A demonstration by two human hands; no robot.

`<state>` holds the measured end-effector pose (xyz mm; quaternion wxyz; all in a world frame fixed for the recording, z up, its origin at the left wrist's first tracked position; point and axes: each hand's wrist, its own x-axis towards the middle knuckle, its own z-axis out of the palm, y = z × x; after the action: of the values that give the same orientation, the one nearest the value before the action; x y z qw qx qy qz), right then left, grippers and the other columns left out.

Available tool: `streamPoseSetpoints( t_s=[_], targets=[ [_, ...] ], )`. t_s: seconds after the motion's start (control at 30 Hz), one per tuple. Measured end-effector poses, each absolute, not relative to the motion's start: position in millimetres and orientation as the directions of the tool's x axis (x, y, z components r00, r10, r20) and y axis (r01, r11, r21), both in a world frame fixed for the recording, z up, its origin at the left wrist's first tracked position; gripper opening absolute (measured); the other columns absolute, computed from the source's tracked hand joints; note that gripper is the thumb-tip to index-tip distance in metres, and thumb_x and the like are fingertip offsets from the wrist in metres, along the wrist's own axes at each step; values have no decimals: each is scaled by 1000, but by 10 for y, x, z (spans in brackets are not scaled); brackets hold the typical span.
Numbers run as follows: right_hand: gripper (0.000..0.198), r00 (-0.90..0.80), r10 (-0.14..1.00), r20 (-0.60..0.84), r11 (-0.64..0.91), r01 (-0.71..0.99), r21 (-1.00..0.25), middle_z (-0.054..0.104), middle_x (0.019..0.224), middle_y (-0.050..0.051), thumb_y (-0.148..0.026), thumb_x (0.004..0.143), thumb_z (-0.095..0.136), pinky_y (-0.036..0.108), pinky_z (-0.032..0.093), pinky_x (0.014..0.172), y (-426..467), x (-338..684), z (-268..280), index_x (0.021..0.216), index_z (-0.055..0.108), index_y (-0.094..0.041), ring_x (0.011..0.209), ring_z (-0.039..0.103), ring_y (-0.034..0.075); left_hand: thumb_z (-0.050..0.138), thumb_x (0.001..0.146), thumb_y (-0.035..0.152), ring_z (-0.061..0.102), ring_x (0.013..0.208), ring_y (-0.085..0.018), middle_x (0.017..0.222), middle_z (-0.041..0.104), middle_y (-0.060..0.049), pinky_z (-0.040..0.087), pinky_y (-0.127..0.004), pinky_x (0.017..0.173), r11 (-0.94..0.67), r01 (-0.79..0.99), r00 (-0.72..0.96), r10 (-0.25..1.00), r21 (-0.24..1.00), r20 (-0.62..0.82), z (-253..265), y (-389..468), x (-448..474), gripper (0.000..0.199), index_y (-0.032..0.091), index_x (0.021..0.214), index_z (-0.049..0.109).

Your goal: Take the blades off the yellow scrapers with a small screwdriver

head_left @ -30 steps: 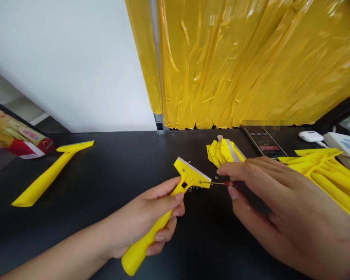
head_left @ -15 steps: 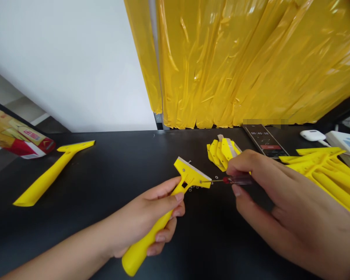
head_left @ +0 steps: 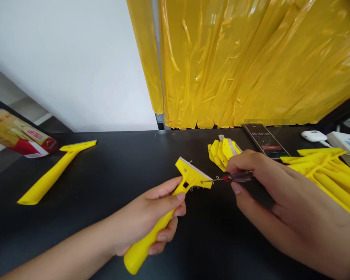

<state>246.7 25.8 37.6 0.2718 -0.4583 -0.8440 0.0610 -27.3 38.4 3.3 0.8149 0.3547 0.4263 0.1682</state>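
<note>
My left hand [head_left: 160, 210] is wrapped round the handle of a yellow scraper [head_left: 153, 239], which is tilted with its wide head up and to the right. A pale blade edge runs along the head, and two screws show on its face. Between thumb and forefinger, my right hand [head_left: 268, 186] pinches a small screwdriver [head_left: 240, 177] with a dark, see-through handle and a red collar. Its thin shaft points left, and the tip meets the right-hand screw on the head. Small nuts and screws [head_left: 191, 189] lie on the black table around the head, partly hidden by it.
Another yellow scraper [head_left: 51, 173] lies at the left beside a red and gold packet [head_left: 23, 136]. Several yellow head plates [head_left: 221, 151] are stacked behind my right hand. A phone [head_left: 265, 142] showing a timer, a white earbud case [head_left: 314, 136] and several yellow scraper handles [head_left: 323, 167] lie at the right.
The view has shifted very slightly, so everything sits a little further right. Both hands keep their grips, and the screwdriver tip stays on the same screw.
</note>
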Motion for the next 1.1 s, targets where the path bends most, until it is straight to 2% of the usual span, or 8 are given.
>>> streamPoseSetpoints(
  t_s=[0.17,0.33,0.57,0.73,1.0,1.1],
  targets=[
    [9,-418,817,397,570,690,-446,72,98,-1,-24,107,57,28,54,70,259,2493,409,112,62,-29,83,71,16,64,106,44,44,49,-2,98,52,5,39,-12,35,701,35,573,570,712,-590,33,383,-274,20,27,111,54],
    [10,-427,771,473,621,671,-406,71,94,0,-21,106,57,29,53,68,262,2469,430,111,62,-27,80,70,17,64,105,48,44,48,-2,98,51,5,40,-12,35,703,74,585,545,708,-602,48,378,-282,27,28,120,53],
    [12,-485,760,433,649,602,-464,73,98,-2,-17,106,56,27,56,81,295,2396,367,111,60,-27,88,72,15,62,107,47,42,48,-1,95,51,4,40,-11,35,684,87,591,550,724,-590,67,360,-261,24,26,115,53],
    [15,-474,771,425,635,620,-461,72,97,-2,-15,106,56,29,56,79,287,2386,383,111,59,-29,89,72,16,63,106,46,43,48,-2,94,51,5,39,-11,36,677,117,581,546,726,-604,71,362,-257,31,30,131,52],
    [14,-477,791,383,612,636,-471,72,99,-2,-17,107,56,31,56,80,253,2406,414,111,58,-30,90,71,16,64,105,46,42,48,-2,94,51,4,39,-11,36,676,123,573,549,726,-608,78,353,-249,35,29,134,53],
    [13,-474,787,394,616,632,-470,71,98,-3,-17,107,56,29,54,79,254,2413,405,111,58,-30,88,70,15,64,105,46,44,49,-2,94,52,4,41,-12,36,682,116,574,547,722,-609,65,344,-257,41,31,140,49]
  ],
)
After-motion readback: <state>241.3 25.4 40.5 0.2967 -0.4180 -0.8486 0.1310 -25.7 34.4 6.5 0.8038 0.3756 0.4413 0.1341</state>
